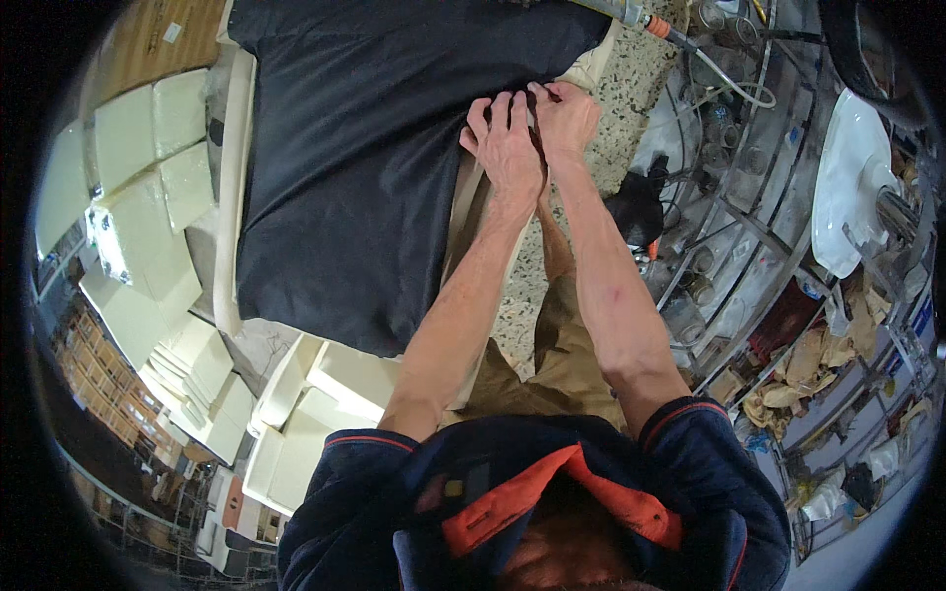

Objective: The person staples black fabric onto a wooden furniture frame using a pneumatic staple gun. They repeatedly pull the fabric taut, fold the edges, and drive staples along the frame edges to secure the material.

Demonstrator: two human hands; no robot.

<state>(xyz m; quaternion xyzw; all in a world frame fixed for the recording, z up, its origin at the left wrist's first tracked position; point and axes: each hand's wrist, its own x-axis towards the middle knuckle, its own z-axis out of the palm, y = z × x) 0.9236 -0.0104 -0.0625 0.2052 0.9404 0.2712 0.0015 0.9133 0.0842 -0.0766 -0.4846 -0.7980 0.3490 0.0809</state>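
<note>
- A workshop is surrounding the black fabric (345, 187), with a metal rack (764, 231) of cluttered goods running well to its right.
- The black fabric itself is lying creased over a cream-edged panel (235, 197), whose rim is showing along the fabric's left side.
- The left hand (506, 148) is resting on the fabric's right edge; its fingers are bending and spreading, fingertips touching the cloth, though I cannot tell whether the hidden thumb is gripping.
- The right hand (567, 120) is sitting just beside it at the fabric's upper right edge, its fingers curling closed and pinching that edge.
- A speckled surface (641, 94) is showing to the right of the fabric.
- A hose with an orange fitting (658, 27) is extending near the fabric's upper right corner.
- Cream blocks (148, 231) are standing in stacks to the fabric's left.
- A white shell-like piece (847, 187) is leaning well to the fabric's right.
</note>
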